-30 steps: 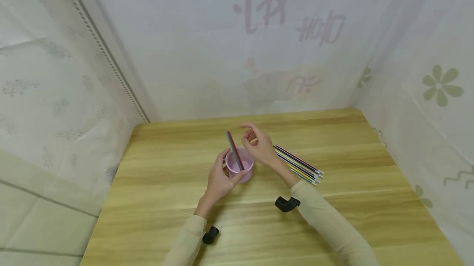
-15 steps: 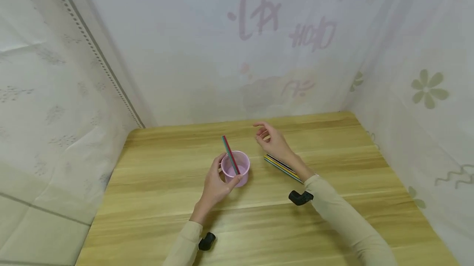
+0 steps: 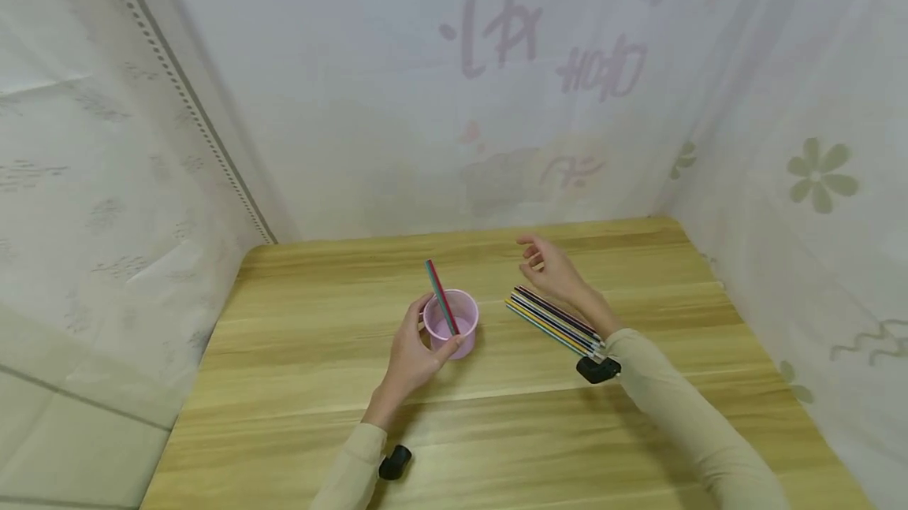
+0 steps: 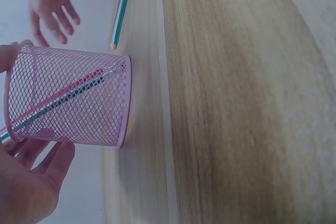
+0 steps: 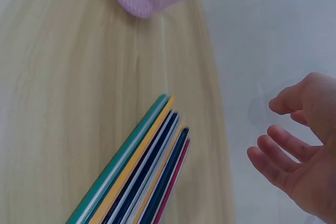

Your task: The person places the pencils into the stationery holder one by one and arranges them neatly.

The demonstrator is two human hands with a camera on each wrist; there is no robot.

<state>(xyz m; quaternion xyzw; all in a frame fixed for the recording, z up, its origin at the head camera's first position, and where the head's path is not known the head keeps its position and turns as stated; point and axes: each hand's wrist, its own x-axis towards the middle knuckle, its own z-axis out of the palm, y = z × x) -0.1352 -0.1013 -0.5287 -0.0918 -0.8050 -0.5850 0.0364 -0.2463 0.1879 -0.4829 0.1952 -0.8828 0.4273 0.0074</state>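
Gripping the pink mesh cup (image 3: 465, 310) in the left hand (image 3: 417, 352) — with fingers wrapped round from eight to ten o'clock and with the thumb on the rim at six. Holding in that cup a red pencil (image 3: 444, 297) and a green pencil (image 4: 60, 101), side by side, tilted toward eleven o'clock and poking out well above the rim. Over to the right hand (image 3: 555, 269) — hanging above the wooden table (image 3: 468, 439) at two o'clock from the cup, with fingers loosely bent and a wide gap to the thumb. Looking to three o'clock from the cup, spotting the loose pencils (image 5: 131, 165), lying in a flat row on the wood, coloured green, yellow, dark blue and red, slanting from ten o'clock down to four, near a black wrist camera (image 3: 598, 370) at the right sleeve (image 3: 681, 392).
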